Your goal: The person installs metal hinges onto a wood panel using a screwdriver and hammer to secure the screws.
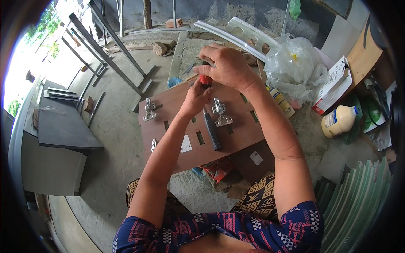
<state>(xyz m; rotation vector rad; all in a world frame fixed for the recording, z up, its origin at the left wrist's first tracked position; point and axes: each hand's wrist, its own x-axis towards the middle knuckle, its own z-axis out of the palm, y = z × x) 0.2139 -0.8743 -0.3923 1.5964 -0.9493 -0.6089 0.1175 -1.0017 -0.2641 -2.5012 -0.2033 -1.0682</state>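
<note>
Upright over the far part of a brown board (pixel 168 145) is a screwdriver (pixel 205 80) with a red and black handle; its tip is hidden. My left hand (pixel 195 100) is closed around the lower part of it. From above, my right hand (pixel 230 67) curls its fingers about the top of the handle. A hammer (pixel 211 130) with a dark grip lies on the board just below my hands. Metal cabinet hinges sit on the board: one hinge (pixel 221 113) right of the hammer, another hinge (pixel 149 110) at the left, and a partly hidden hinge (pixel 154 144) by my left forearm.
At the right stand a clear plastic bag (pixel 295 59), a yellow-labelled bottle (pixel 282 102), a cream jug (pixel 338 121) and a stack of green-edged panels (pixel 358 206). Metal frames (pixel 105 50) rise at the far left, near grey panels (pixel 65 120). A second brown board (pixel 249 164) lies under the first.
</note>
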